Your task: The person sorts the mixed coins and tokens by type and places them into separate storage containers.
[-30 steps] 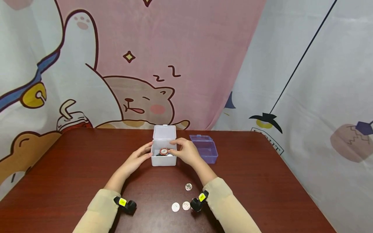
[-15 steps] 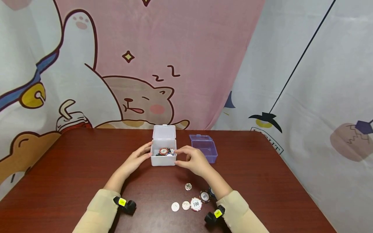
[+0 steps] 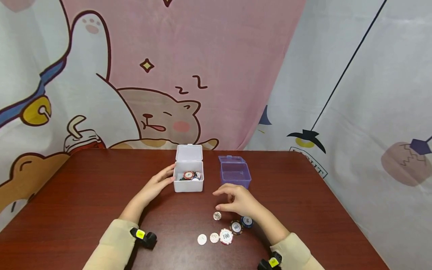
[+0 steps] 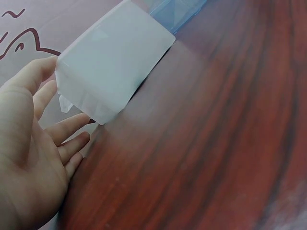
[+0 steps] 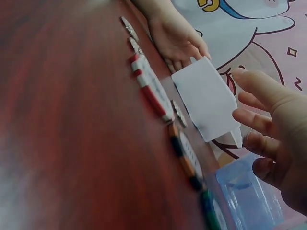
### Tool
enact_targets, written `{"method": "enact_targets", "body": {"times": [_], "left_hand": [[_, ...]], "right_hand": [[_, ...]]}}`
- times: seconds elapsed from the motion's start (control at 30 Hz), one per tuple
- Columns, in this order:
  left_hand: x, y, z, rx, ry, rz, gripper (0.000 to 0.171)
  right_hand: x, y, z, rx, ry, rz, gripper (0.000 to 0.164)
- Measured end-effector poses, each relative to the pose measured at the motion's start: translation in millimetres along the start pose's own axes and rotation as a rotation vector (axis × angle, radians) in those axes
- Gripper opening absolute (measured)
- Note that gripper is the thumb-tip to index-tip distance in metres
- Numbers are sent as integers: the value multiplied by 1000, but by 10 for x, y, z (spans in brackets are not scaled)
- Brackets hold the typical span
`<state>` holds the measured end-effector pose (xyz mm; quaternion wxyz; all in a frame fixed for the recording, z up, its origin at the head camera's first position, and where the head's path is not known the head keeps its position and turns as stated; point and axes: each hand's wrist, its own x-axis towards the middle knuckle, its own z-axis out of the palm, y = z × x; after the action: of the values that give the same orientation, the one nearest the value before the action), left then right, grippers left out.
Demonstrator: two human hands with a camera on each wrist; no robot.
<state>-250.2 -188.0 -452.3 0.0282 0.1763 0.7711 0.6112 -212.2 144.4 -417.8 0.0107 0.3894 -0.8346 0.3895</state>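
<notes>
My left hand (image 3: 156, 188) rests its fingertips against the left side of a white lidded box (image 3: 188, 186), lid up. In the left wrist view, its relaxed fingers lie along the box's end. Several poker chips lie inside, a red-and-white poker chip (image 3: 189, 175) on top. My right hand (image 3: 238, 200) hovers over the table with thumb and fingers apart and nothing between them. Just below its thumb lies a small shiny disc (image 3: 217, 216). Nearer me are a white-and-red 100 chip (image 3: 226, 236), a black-and-orange chip (image 3: 236, 227) and a blue chip (image 3: 247, 221).
A translucent purple box (image 3: 235, 173) with its lid up stands right of the white box, its front partly behind my right hand. Two more small discs, a patterned disc (image 3: 214, 237) and a plain white disc (image 3: 202, 239), lie left of the 100 chip. A printed curtain (image 3: 219, 75) hangs behind the table.
My right hand has come out of the white box and moved right and toward me, above the small disc. The chips under its wrist now show. My left hand has stayed at the box.
</notes>
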Motion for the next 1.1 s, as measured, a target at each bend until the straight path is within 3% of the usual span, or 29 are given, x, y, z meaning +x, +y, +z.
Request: {"method": "enact_targets", "body": {"times": [0.1,0.27,0.5,0.83,1.1], "left_hand": [[-4,10,-1,-13,-1,6,55],[-50,156,17,-7,-14,1,55],[-13,1,4,5,-3,-6,55],[-8,-10,-4,-5,1,-23,55],[-8,-11,-19,-6,4,-26,55]], "right_hand": [[-78,26,-20,-3,-25,-12,36],[-189,76,-46,-15,-61,-40,36],[-317,93,-100,15,-137,-19,39],[-476,92,-173,5,-249,50,46],[-544,122,-196,-37,-284,39,51]]}}
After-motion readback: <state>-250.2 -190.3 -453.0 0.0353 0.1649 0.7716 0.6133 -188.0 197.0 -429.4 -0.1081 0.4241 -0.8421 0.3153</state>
